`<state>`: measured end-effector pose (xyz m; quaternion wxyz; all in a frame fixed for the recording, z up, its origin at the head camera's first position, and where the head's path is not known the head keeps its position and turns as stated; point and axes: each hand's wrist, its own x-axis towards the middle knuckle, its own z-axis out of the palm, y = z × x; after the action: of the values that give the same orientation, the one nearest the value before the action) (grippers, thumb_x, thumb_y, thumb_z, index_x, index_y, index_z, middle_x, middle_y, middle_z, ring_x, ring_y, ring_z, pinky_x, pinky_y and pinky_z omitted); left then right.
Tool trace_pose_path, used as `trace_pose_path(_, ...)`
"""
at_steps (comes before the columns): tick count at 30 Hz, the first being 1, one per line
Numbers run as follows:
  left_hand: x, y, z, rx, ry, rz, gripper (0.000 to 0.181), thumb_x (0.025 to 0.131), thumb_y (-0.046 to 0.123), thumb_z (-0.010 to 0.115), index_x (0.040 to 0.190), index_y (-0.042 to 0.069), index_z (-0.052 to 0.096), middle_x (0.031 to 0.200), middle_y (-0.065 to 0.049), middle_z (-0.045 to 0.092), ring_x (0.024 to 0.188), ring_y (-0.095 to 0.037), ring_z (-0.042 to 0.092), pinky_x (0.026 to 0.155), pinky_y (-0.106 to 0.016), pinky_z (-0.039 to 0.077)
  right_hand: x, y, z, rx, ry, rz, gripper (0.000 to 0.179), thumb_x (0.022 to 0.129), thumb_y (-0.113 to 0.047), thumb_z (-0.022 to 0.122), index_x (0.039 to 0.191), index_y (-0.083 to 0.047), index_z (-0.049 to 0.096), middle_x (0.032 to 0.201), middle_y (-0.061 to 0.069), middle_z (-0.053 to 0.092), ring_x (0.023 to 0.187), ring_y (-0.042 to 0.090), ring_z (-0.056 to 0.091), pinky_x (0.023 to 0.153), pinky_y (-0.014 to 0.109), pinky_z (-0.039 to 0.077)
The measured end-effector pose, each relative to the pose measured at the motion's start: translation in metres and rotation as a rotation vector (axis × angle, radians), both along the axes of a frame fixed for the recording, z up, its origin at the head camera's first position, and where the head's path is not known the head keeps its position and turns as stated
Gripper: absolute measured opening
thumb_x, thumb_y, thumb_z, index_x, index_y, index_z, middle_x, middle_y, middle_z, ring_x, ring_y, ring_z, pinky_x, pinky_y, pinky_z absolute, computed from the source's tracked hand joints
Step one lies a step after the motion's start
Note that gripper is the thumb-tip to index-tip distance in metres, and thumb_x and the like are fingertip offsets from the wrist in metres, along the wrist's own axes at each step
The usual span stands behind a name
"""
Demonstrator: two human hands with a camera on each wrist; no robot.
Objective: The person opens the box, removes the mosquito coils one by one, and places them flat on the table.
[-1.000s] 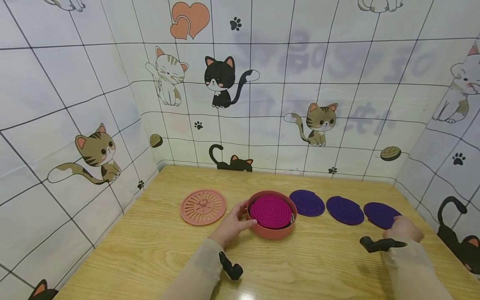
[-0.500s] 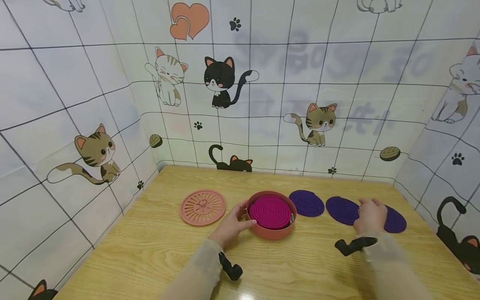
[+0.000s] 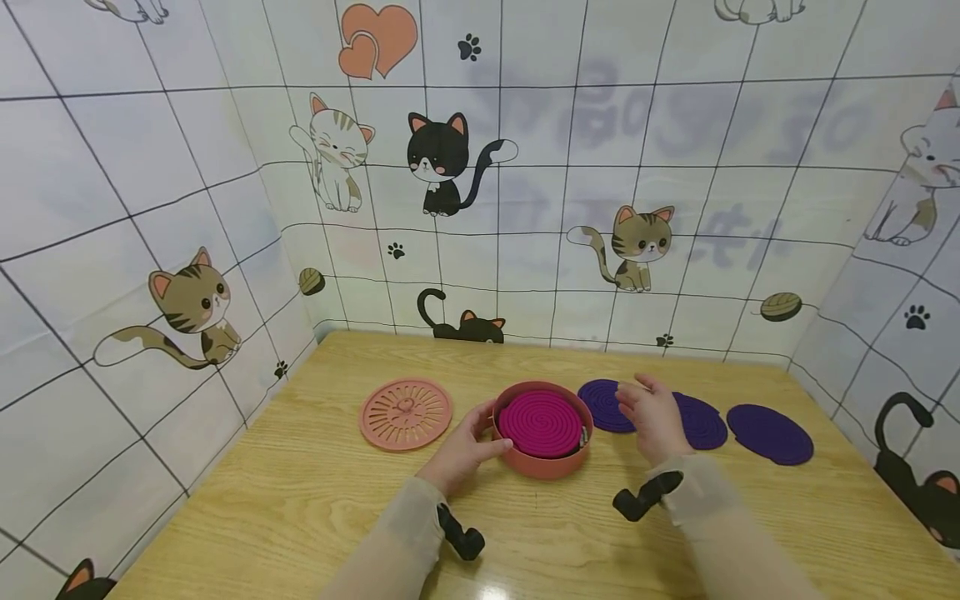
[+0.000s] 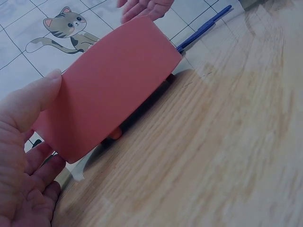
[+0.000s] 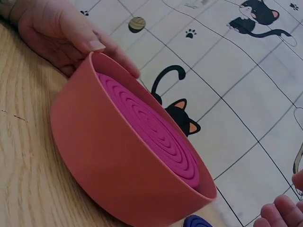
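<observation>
My left hand [image 3: 467, 450] grips the left side of a round coral-pink mosquito coil holder [image 3: 543, 469], thumb on its near wall [image 4: 113, 85] and fingers curled at the side. Inside the holder lies a magenta mosquito coil [image 3: 542, 423], its rings facing up; the right wrist view shows this coil [image 5: 149, 125] just below the rim. My right hand [image 3: 654, 421] is above the table, to the right of the holder and apart from it, fingers loose and holding nothing. It partly covers two purple mosquito coils, the left one [image 3: 603, 406] and the middle one [image 3: 701, 422].
A third purple coil [image 3: 771, 435] lies flat at the right end of the row. To the left of the holder is a slotted pink lid [image 3: 407, 415]. Everything rests on a wooden table [image 3: 300, 500], with a cat-patterned wall covering [image 3: 540, 250] behind and at both sides.
My right hand has moved left, from the rightmost purple coil, past the middle one, toward the holder. That rightmost coil is now uncovered. My left hand and the holder have stayed put.
</observation>
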<state>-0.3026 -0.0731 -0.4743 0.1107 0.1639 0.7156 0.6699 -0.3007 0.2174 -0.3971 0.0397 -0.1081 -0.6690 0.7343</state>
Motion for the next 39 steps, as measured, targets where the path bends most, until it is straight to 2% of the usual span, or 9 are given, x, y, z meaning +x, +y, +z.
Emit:
trace_pose_path(5, 0.000, 0.000, 0.001, -0.002, 0.005, -0.002, 0.077, 0.087, 0.023, 0.073, 0.150, 0.012, 0.030, 0.149, -0.008, 0.038, 0.137, -0.028, 0.033, 0.109, -0.045, 0.033, -0.001, -0.023, 0.000, 0.072, 0.019, 0.123, 0.063, 0.100, -0.008, 0.046, 0.150, 0.005, 0.011, 0.143, 0.029, 0.031, 0.129, 0.039, 0.038, 0.110, 0.044, 0.032)
trace_pose_path(12, 0.001, 0.001, 0.001, 0.004, -0.004, 0.004, 0.076, 0.087, 0.023, 0.073, 0.149, 0.013, 0.032, 0.150, -0.007, 0.038, 0.139, -0.028, 0.031, 0.111, -0.047, 0.029, -0.001, -0.044, -0.003, 0.282, 0.026, 0.187, 0.063, 0.098, -0.009, 0.051, 0.149, 0.005, 0.017, 0.139, 0.029, 0.041, 0.129, 0.040, 0.041, 0.106, 0.049, 0.036)
trace_pose_path(19, 0.001, 0.001, 0.000, 0.008, -0.004, 0.002, 0.077, 0.087, 0.022, 0.073, 0.150, 0.013, 0.030, 0.151, -0.008, 0.036, 0.139, -0.028, 0.030, 0.112, -0.047, 0.028, -0.001, -0.056, -0.005, 0.377, 0.001, 0.175, 0.061, 0.097, -0.011, 0.055, 0.148, 0.002, 0.023, 0.139, 0.024, 0.043, 0.128, 0.037, 0.043, 0.102, 0.049, 0.041)
trace_pose_path(26, 0.001, 0.001, -0.001, 0.009, -0.006, 0.006, 0.077, 0.087, 0.022, 0.074, 0.150, 0.012, 0.030, 0.150, -0.009, 0.036, 0.139, -0.028, 0.031, 0.111, -0.046, 0.030, 0.002, -0.062, -0.006, 0.475, -0.014, 0.178, 0.061, 0.096, -0.013, 0.056, 0.146, 0.003, 0.025, 0.139, 0.024, 0.043, 0.125, 0.037, 0.044, 0.097, 0.049, 0.043)
trace_pose_path(30, 0.000, 0.000, -0.002, -0.008, -0.004, 0.012, 0.078, 0.086, 0.024, 0.074, 0.150, 0.013, 0.031, 0.150, -0.008, 0.038, 0.139, -0.028, 0.032, 0.110, -0.045, 0.032, 0.002, -0.064, -0.006, 0.519, -0.023, 0.192, 0.059, 0.096, -0.013, 0.057, 0.145, 0.004, 0.028, 0.138, 0.026, 0.044, 0.125, 0.038, 0.044, 0.100, 0.051, 0.041)
trace_pose_path(39, -0.002, 0.000, -0.004, -0.028, -0.012, 0.019, 0.079, 0.085, 0.029, 0.075, 0.149, 0.016, 0.032, 0.150, -0.005, 0.038, 0.139, -0.026, 0.033, 0.110, -0.045, 0.032, 0.001, -0.066, -0.006, 0.513, -0.050, 0.195, 0.058, 0.095, -0.012, 0.056, 0.144, 0.003, 0.029, 0.139, 0.025, 0.042, 0.126, 0.039, 0.043, 0.102, 0.052, 0.039)
